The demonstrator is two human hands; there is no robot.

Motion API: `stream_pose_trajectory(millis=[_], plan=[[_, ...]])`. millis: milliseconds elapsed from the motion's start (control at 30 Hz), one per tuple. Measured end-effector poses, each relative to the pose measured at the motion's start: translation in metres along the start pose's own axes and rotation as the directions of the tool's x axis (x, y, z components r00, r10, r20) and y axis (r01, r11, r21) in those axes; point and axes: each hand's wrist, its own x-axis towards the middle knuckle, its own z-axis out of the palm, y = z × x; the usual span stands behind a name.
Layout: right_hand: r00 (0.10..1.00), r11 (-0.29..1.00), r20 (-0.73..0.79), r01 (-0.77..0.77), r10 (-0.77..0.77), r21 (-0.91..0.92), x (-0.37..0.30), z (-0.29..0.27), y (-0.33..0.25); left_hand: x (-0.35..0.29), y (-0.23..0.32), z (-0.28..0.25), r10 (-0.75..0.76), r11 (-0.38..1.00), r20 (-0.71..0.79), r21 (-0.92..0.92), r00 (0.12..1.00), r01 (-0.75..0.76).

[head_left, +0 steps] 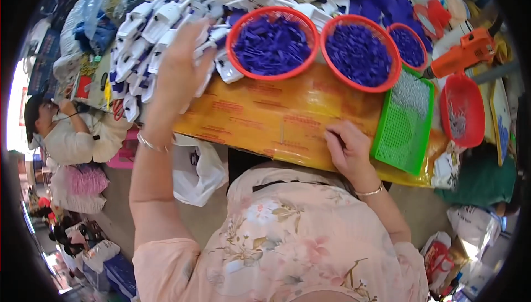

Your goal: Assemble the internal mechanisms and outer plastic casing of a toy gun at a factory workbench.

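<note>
My left hand (pixel 185 61), blurred, reaches over the left part of the table above a heap of white plastic parts with purple pieces on them (pixel 146 39). Its fingers look stretched out, with the thumb apart, and I see nothing held in it. At the table's near edge, my right hand (pixel 352 151) rests on the yellow-orange covering (pixel 249 116) with its fingers curled in. Whatever may be between those fingers is hidden. A small thin pin-like piece (pixel 282 135) lies on the covering to the left of that hand.
Red baskets of purple pieces (pixel 272 75) (pixel 362 83) (pixel 423 61) line the back. A green tray (pixel 406 136) of small metal pieces stands right, beside a red basin (pixel 475 114) and an orange power tool (pixel 470 47). A white bag (pixel 199 177) hangs below the edge; another person (pixel 77 136) sits left.
</note>
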Motion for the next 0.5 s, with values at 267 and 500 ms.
stream_pose_trajectory(millis=[267,500], plan=[[0.999,0.998,0.013,-0.032,0.031,0.056,-0.006,-0.002,0.000,-0.084,0.052,0.079,-0.129,0.940,0.307,-0.264,0.943,0.215],[0.840,0.890,0.410,0.438,-0.357,-0.123,0.018,0.028,-0.017,-0.071,0.052,0.075,-0.231,0.909,0.124,-0.326,0.965,0.260]])
